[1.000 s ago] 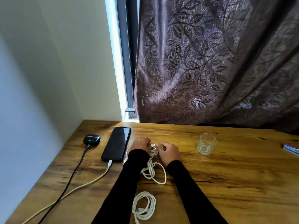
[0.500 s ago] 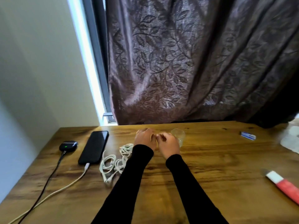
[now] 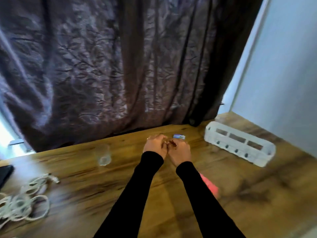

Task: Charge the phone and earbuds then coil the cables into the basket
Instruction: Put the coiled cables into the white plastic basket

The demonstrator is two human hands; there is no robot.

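view swung right, cables (image 3: 24, 201) now far left, well apart from left hand (image 3: 155, 146) and right hand (image 3: 179, 152), fingers curled together

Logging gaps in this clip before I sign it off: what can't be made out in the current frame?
- Phone: head view, cut off by the left edge; its charging plug is out of frame.
- Earbuds: not in frame at all.
- White cables: motion-blurred and partly cut by the left edge; their count is unclear.
- Left hand and right hand: curled together, so whether they hold anything is hidden.
- Red object: mostly hidden behind the right sleeve, blurred.
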